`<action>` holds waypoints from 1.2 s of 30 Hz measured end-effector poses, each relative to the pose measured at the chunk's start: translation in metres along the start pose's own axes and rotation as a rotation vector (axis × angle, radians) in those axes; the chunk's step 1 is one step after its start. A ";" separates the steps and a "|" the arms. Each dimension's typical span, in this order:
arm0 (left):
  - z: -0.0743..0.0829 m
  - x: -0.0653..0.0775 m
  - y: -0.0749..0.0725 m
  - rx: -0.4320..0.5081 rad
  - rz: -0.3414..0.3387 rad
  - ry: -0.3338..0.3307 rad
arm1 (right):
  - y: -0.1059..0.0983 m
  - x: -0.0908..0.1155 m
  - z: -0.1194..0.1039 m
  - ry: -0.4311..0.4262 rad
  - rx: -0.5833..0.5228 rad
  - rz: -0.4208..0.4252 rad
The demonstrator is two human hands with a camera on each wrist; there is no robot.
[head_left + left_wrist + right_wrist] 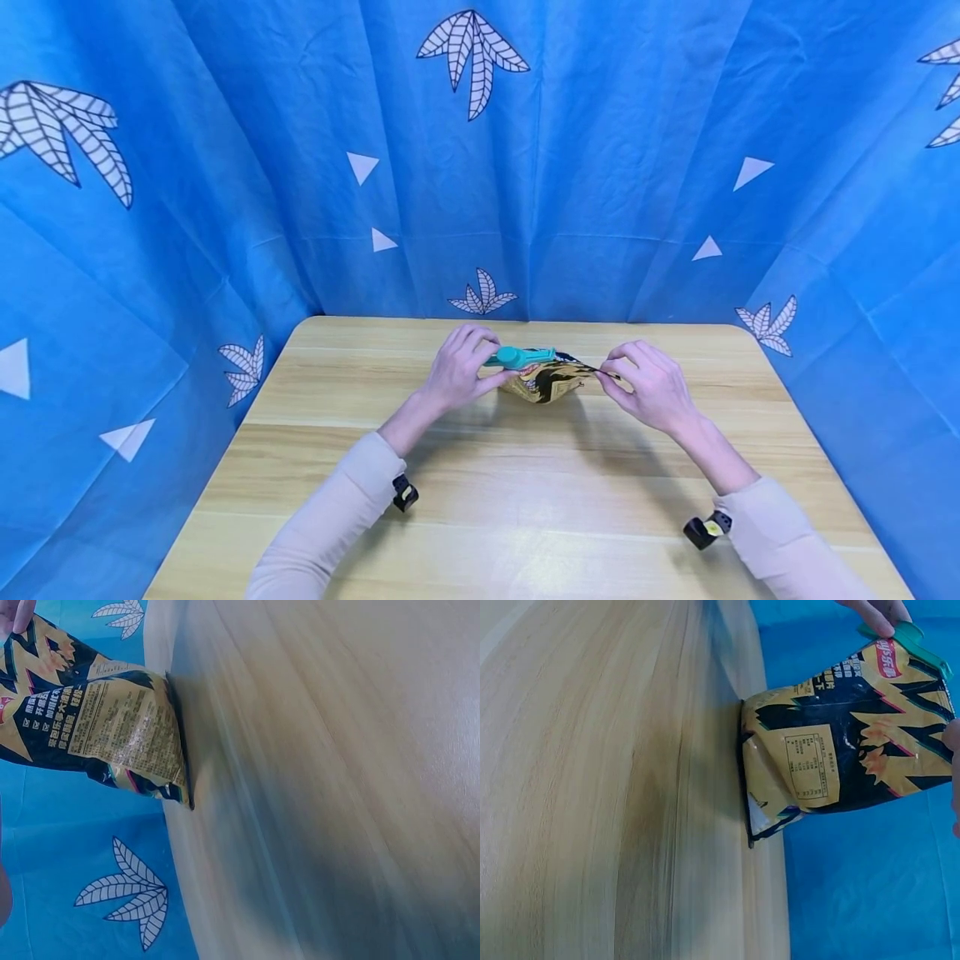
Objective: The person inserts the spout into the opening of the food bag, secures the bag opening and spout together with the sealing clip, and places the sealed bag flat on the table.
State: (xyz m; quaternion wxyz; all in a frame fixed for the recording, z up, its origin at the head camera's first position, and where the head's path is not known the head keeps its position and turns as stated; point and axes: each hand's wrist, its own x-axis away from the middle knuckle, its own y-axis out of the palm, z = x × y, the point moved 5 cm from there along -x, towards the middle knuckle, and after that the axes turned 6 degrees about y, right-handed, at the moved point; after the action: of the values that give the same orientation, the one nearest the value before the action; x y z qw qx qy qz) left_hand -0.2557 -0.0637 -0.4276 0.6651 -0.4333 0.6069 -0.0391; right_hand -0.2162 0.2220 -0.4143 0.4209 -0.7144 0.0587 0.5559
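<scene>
A gold-and-black chip bag [551,385] stands on its bottom edge near the back of the table, its top edge upward. Across part of its top lies a teal sealing clip [517,357]. My left hand [459,368] pinches the clip's left end, thumb on the near side and fingers behind. With thumb and fingers, my right hand [647,383] pinches the bag's top right corner. The right wrist view shows the clip [926,656] along the upper edge, beside a red label. Printed text panels cover the bag [120,720] in the left wrist view.
The light wood table [517,508] reaches back to a blue curtain [600,167] with white leaf and triangle prints, which also hangs at both sides. A black wrist camera [405,493] sits on the left wrist and another camera [705,530] on the right.
</scene>
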 end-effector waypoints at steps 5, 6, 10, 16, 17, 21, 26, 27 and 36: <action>-0.001 -0.001 -0.003 -0.003 -0.002 0.002 | -0.002 -0.002 -0.003 0.006 0.005 0.007; -0.001 -0.001 -0.004 -0.001 -0.004 0.000 | -0.002 -0.002 -0.003 0.007 0.007 0.009; 0.000 -0.001 -0.007 0.001 -0.016 -0.010 | -0.003 -0.004 -0.004 0.011 0.010 0.017; 0.001 -0.001 -0.010 -0.005 -0.033 -0.024 | -0.004 -0.006 -0.007 0.012 0.006 0.018; 0.001 -0.001 -0.010 -0.006 -0.034 -0.026 | -0.005 -0.007 -0.007 0.013 0.007 0.017; 0.002 0.000 -0.011 -0.005 -0.038 -0.035 | -0.006 -0.008 -0.009 0.019 0.005 0.016; 0.002 0.000 -0.013 0.015 -0.021 -0.042 | -0.008 -0.010 -0.013 0.025 -0.004 0.017; 0.003 0.001 -0.013 0.018 -0.015 -0.041 | -0.008 -0.010 -0.014 0.025 -0.007 0.017; 0.006 0.000 -0.019 0.032 0.031 -0.012 | -0.014 -0.013 -0.023 0.011 -0.036 0.028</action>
State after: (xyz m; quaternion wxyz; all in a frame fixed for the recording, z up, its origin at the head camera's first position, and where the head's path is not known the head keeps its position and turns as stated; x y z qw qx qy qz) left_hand -0.2411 -0.0724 -0.4166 0.6762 -0.4135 0.6087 -0.0360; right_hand -0.1959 0.2102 -0.3952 0.4000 -0.7239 0.0608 0.5588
